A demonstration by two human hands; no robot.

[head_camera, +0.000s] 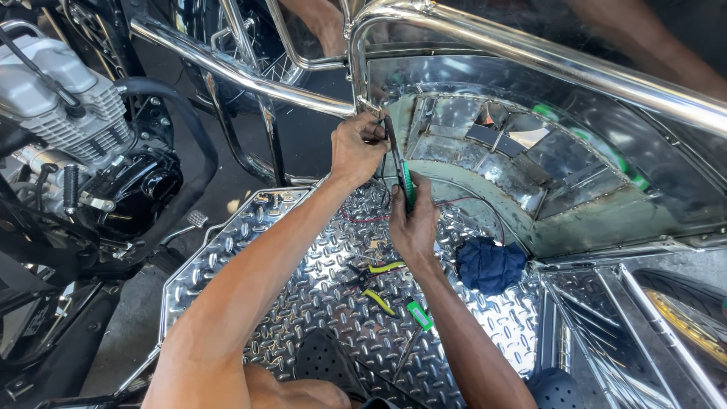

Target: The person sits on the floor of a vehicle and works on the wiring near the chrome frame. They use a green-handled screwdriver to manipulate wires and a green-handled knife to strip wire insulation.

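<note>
1. Nearest the camera, a dark perforated shoe (322, 356) rests on the near edge of the chrome diamond-plate floor (250, 250) of what looks like a motorcycle sidecar; a second dark shoe (554, 388) shows at the near right corner.
2. Left hand (356, 148) is up at the far edge of the floor, fingers pinched tight on something small where the chrome tube frame (356, 68) comes down; what they pinch I cannot make out.
3. Right hand (414, 223) grips a slim tool with a green handle (407, 184), fingers wrapped round it, its dark tip pointing up to meet the left hand.
4. Thin red and dark wires (469, 203) trail across the floor just beside the right hand.
5. Yellow-handled pliers (376, 284) lie on the floor between the two forearms, with a small green-handled screwdriver (419, 316) just near them.
6. A crumpled dark blue cloth (491, 263) sits toward the right edge, against the curved, welded metal wheel arch (492, 151).
7. Off the left edge stands a motorcycle engine (64, 106), silver fins above a black casing.
</note>
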